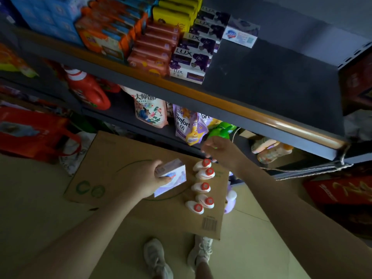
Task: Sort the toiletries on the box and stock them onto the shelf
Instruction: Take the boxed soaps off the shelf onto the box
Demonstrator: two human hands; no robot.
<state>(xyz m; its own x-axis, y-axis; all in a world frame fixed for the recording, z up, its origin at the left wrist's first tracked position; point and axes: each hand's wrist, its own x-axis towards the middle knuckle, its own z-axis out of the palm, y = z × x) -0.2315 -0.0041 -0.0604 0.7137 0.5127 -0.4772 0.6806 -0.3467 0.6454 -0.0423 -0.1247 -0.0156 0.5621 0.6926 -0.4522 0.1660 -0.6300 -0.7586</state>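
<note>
Both bare forearms extended forward. Left hand lower, palm inward, fingers and thumb curled in grip around soap box. Right hand higher, fingers loosely bent downward, holding nothing.

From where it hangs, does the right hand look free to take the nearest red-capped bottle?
Probably yes: the right hand hovers empty just above the top red-capped bottle with nothing between them; the left hand is off to the side.

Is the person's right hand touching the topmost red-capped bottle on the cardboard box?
Cannot tell. In the head view the right hand hovers with fingertips right at the topmost red-capped bottle, but no plain contact or gap shows.
</note>
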